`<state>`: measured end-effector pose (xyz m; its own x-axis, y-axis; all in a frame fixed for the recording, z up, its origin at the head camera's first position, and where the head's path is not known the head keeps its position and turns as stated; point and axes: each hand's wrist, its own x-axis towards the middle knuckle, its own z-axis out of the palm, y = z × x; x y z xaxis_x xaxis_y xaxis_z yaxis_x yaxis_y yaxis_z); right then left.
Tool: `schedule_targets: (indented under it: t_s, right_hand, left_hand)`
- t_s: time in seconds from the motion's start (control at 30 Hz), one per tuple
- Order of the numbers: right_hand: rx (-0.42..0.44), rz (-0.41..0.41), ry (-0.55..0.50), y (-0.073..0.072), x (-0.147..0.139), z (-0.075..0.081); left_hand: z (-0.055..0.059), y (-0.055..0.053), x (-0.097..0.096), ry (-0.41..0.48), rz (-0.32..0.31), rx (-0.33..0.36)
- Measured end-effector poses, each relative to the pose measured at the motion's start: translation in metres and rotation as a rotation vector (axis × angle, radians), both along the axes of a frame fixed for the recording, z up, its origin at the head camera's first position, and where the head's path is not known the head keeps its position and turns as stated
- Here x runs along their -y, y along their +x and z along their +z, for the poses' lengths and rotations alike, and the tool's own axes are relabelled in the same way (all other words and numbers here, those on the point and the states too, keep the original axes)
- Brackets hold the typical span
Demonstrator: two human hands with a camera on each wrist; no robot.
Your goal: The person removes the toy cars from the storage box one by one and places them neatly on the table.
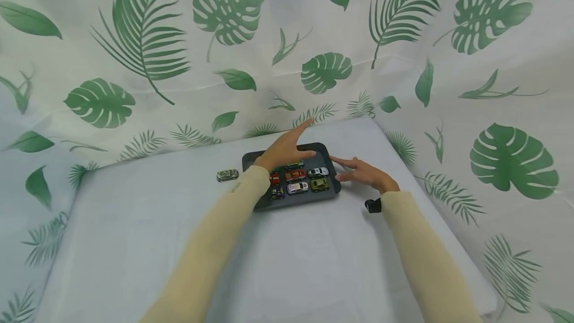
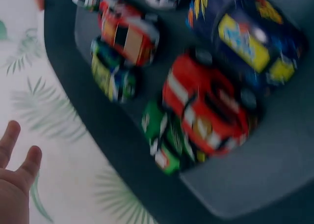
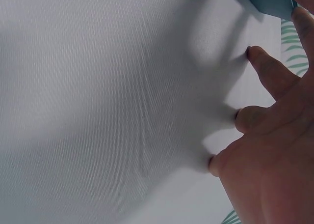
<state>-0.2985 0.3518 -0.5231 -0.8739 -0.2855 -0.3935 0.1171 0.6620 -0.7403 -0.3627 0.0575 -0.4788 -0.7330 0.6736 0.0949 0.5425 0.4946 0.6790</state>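
Observation:
A dark grey tray [image 1: 293,201] holds several toy cars in rows, among them a white car [image 1: 318,172], an olive car [image 1: 320,184] and a pale pink-striped car [image 1: 298,188]. Over the tray's far side reaches my left hand [image 1: 287,149], its thumb and fingers spread, holding nothing. It hides some cars in the head view. Below it, the left wrist view shows a red car [image 2: 208,103] beside a green car [image 2: 162,138] and a dark blue car [image 2: 248,35]. At the tray's right edge, my right hand [image 1: 362,173] has extended fingers, with fingertips right at the rim.
One camouflage-patterned toy car [image 1: 227,175] lies on the white table [image 1: 148,233], left of the tray. A leaf-printed cloth [image 1: 278,29] hangs behind the table and along its right side. A small black device [image 1: 372,206] sits at the right wrist.

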Motion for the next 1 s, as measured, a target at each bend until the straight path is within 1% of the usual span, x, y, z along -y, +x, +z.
schedule_targets:
  t_s: [0.1,0.17,0.23,0.33,0.47,0.63,0.8,1.0]
  right_hand:
    - [-0.006,-0.004,-0.003,-0.001,0.0,-0.001]
    - [-0.006,-0.008,-0.01,-0.002,0.0,-0.001]
    - [0.0,-0.012,-0.014,-0.002,0.0,-0.001]
    - [0.016,-0.02,-0.013,-0.002,0.001,-0.001]
    - [0.024,-0.025,-0.007,-0.001,0.001,-0.002]
    - [0.02,-0.03,-0.018,-0.001,-0.002,-0.002]
    - [0.007,-0.037,-0.043,-0.001,-0.004,-0.004]
    - [0.013,-0.042,-0.064,0.003,-0.001,-0.002]
  left_hand:
    - [-0.006,0.002,-0.011,-0.035,-0.032,-0.028]
    - [-0.011,0.003,-0.017,-0.072,-0.049,-0.061]
    - [-0.017,0.004,-0.023,-0.112,-0.058,-0.097]
    - [-0.025,0.007,-0.031,-0.18,-0.064,-0.126]
    - [-0.032,0.013,-0.037,-0.247,-0.065,-0.096]
    - [-0.04,0.018,-0.044,-0.335,-0.071,-0.097]
    - [-0.045,0.02,-0.051,-0.345,-0.082,-0.08]
    - [-0.045,0.025,-0.053,-0.371,-0.091,-0.074]
